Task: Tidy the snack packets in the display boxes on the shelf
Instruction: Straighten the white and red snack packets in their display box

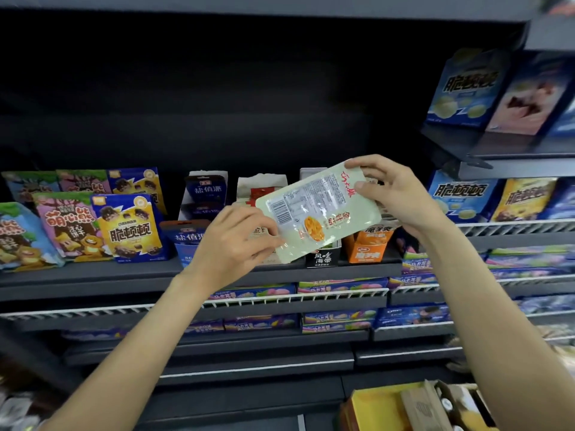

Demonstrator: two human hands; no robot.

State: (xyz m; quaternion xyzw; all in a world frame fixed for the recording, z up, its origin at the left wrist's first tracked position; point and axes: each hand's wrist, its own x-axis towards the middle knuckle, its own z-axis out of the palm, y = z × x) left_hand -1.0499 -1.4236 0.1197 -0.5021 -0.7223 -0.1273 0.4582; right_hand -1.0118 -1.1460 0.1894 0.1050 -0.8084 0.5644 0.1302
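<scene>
While we hold the pale green snack packet (pixel 317 213) up in front of the shelf (pixel 124 272), our left hand (pixel 239 244) pinches its lower left corner and our right hand (pixel 392 194) pinches its upper right corner, thumb on the printed back. We keep the packet tilted, barcode side facing us, with both forearms reaching up from below. Behind it, along the shelf's front edge, stand the display boxes: a blue one (pixel 186 237) to the left, a black one (pixel 322 258) and an orange one (pixel 368 245) just beneath. Standing bags (pixel 130 228) fill the shelf's left end. Above the boxes we see dark open space.
</scene>
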